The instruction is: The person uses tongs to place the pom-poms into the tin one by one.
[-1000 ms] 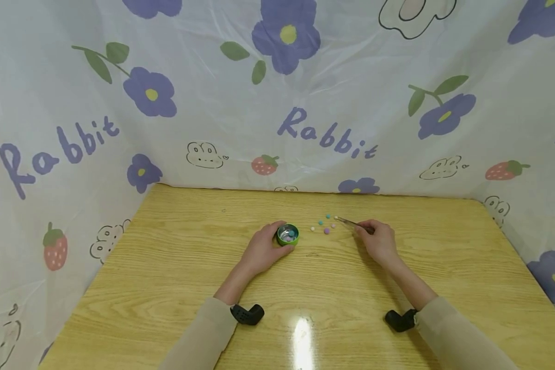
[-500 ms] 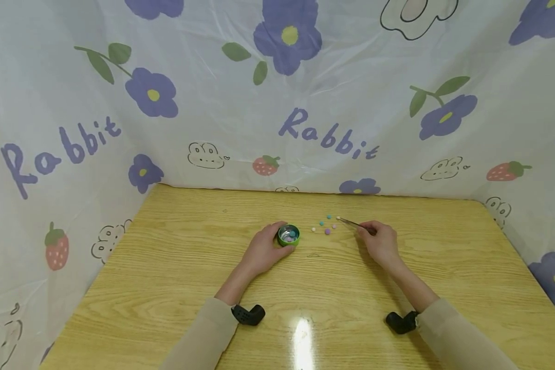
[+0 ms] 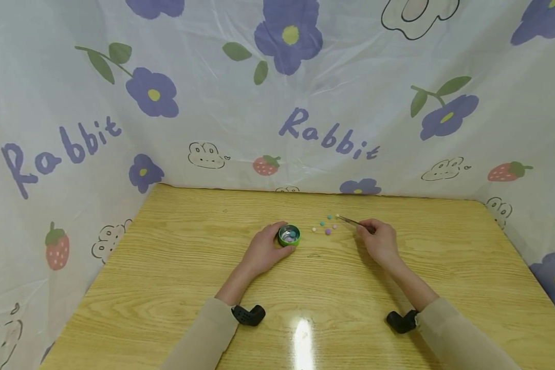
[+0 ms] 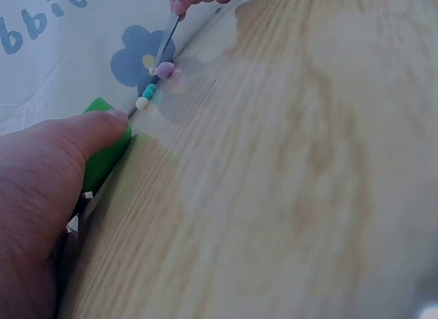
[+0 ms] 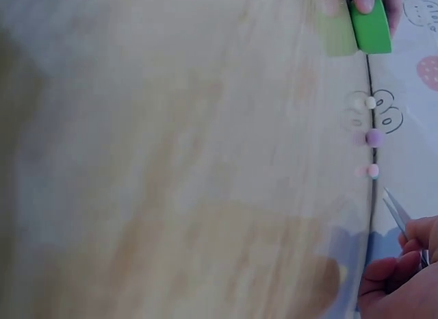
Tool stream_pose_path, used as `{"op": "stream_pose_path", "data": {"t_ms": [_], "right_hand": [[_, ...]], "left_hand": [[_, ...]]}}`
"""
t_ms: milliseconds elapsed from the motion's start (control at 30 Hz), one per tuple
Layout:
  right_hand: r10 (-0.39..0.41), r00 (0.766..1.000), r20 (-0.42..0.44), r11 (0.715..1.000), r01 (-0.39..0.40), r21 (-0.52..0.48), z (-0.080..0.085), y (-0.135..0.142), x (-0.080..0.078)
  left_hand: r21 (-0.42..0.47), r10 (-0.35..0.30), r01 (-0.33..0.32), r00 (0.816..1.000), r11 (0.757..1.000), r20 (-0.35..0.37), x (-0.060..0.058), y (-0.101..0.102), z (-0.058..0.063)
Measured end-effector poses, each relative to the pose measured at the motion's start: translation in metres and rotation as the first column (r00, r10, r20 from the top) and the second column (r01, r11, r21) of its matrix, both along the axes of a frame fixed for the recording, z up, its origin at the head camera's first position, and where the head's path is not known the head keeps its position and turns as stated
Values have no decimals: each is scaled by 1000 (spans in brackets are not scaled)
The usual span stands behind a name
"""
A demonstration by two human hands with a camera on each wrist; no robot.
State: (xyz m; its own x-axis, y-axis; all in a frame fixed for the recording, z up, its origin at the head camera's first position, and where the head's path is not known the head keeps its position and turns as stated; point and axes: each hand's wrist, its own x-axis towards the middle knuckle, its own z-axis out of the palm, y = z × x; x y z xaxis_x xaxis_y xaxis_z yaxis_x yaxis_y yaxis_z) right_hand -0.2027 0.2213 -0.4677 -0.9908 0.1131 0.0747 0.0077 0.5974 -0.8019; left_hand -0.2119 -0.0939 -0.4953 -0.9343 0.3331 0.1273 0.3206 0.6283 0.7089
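My left hand (image 3: 263, 250) holds a small round green container (image 3: 289, 244) on the table, fingers and thumb around its sides. Inside lie a blue ball (image 3: 293, 234) and a paler one. Between thumb and fingers, my right hand (image 3: 381, 240) pinches metal tweezers (image 3: 355, 223) pointing left. Their tips are at a small white ball (image 3: 337, 215); whether they grip it I cannot tell. Nearby lie two blue balls, one of them a far blue ball (image 3: 330, 217), a purple ball (image 3: 328, 232), a pink ball (image 3: 335, 226) and another white ball (image 3: 313, 229).
The wooden table (image 3: 166, 288) reaches back to a patterned cloth (image 3: 231, 103) hanging behind and at both sides. Black devices sit at both wrists, such as the left wrist device (image 3: 248, 314). Light glares off the table's near part.
The tweezer tips and the white ball at them have shifted very slightly away from me. My left hand and the green container stay in place.
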Motion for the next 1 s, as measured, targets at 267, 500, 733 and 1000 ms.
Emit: {"op": "stream_pose_path", "data": {"t_ms": [267, 500, 733, 1000], "right_hand": [[6, 1000, -13, 1000, -6, -8, 6, -6, -1], [22, 999, -36, 1000, -22, -2, 15, -14, 1], [72, 994, -77, 997, -74, -18, 22, -28, 7], [140, 983, -117, 987, -148, -63, 27, -46, 16]], "left_hand": [[1, -9, 9, 1000, 1000, -1, 1, 0, 3], [-3, -10, 10, 1000, 1000, -4, 1, 0, 3], [-1, -7, 7, 1000, 1000, 0, 1, 0, 1], [5, -4, 4, 1000, 1000, -10, 1, 0, 1]]}}
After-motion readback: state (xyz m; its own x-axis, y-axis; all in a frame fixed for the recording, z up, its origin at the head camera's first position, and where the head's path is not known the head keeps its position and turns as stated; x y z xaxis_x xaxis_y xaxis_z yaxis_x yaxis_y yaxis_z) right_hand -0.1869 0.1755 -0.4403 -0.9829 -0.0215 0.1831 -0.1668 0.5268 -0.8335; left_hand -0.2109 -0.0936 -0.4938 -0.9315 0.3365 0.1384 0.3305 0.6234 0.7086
